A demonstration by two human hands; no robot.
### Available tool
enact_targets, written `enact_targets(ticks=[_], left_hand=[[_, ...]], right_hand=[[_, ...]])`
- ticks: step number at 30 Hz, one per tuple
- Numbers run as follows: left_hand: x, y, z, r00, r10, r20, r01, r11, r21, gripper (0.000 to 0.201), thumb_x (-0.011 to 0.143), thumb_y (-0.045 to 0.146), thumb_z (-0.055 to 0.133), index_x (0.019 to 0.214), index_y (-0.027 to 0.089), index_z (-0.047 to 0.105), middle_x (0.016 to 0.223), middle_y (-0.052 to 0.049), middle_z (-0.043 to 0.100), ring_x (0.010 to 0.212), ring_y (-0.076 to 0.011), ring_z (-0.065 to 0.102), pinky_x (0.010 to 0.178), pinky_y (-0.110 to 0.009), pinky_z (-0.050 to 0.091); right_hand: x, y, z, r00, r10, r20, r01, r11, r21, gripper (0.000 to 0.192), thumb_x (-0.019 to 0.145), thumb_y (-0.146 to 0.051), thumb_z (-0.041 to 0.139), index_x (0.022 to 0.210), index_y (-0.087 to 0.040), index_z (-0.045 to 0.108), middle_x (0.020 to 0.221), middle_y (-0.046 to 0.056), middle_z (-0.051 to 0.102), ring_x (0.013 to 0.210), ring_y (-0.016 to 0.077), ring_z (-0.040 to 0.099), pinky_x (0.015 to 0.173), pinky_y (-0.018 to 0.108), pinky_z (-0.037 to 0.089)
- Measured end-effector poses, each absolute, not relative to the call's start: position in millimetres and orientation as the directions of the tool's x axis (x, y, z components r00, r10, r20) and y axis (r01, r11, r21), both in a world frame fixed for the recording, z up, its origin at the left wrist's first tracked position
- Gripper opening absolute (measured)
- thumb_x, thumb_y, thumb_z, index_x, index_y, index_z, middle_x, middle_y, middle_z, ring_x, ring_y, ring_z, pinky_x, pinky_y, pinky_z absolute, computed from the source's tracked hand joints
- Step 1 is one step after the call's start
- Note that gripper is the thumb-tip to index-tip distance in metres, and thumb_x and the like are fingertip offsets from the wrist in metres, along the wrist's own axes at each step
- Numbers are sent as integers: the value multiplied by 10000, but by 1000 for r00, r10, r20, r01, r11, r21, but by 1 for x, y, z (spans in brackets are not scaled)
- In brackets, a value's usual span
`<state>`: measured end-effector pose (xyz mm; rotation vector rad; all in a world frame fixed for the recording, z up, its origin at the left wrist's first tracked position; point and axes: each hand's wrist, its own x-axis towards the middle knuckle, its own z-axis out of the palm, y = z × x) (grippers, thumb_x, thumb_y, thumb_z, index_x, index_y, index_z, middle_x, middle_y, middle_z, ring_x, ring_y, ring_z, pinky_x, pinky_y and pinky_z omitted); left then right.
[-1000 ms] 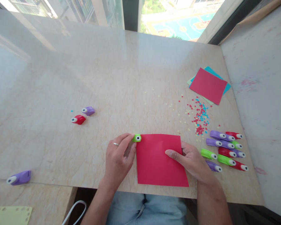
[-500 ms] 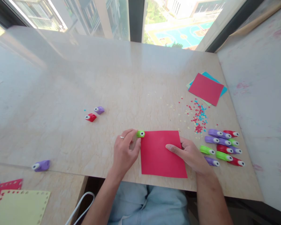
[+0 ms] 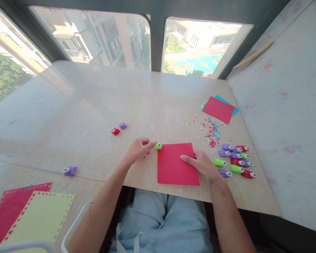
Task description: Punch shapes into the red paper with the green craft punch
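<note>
A square sheet of red paper (image 3: 173, 168) lies before me at the front edge of the tabletop. My right hand (image 3: 204, 164) pinches its right side, thumb on top and the other fingers partly hidden beneath. At the sheet's upper left corner sits a small green craft punch (image 3: 158, 146) with a dark shape on its round white top. My left hand (image 3: 140, 149) is closed, fingers curled, with an outstretched digit against the left end of this punch. Whether other fingers support it from below is hidden.
Several purple, red and green punches (image 3: 236, 154) stand in rows at right, below scattered paper confetti (image 3: 213, 133) and stacked coloured sheets (image 3: 219, 109). Leftward are a red punch (image 3: 115, 131) and two purple ones (image 3: 70, 171). A yellow sheet with punched edges (image 3: 39, 218) lies lower left.
The view has tilted up, showing more window. My left hand's fingers have curled in, and its grip on the green punch has shifted to the punch's left end. My right hand keeps holding the paper.
</note>
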<state>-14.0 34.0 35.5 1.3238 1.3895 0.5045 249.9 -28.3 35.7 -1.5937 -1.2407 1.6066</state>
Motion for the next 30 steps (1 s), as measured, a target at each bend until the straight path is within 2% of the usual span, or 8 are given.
enact_targets(ticks=[7,14,21,30], left_hand=[[-10,37,39,238,827,-510,531,329,781,425,790,563,595,655,162,556,526,-7,572,380,-100,502,355,-192,282],[-8,42,38,239,802,-548,546,355,759,477,789,612,578,688,147,604,575,-28,612,385,-88,481,365,-200,279],[-3,45,36,219,794,-568,575,365,732,512,776,646,567,671,148,628,559,-34,617,361,-78,402,369,-220,261],[-5,45,40,239,802,-547,533,363,765,464,744,575,657,556,168,536,411,52,347,359,-63,307,371,-211,195]], right_hand=[[248,-28,36,-162,902,-400,248,-355,-901,426,759,-510,706,976,-143,685,950,88,753,807,256,710,625,298,549],[250,-26,33,-181,911,-372,309,-306,-900,478,759,-532,694,1009,-125,684,968,100,750,836,270,706,645,311,553],[249,-27,31,-183,925,-333,339,-259,-905,428,793,-510,669,1011,-142,679,970,81,752,833,261,706,636,296,540],[248,-28,31,-174,926,-336,353,-260,-899,406,806,-502,658,984,-138,684,954,85,752,814,260,707,618,292,537]])
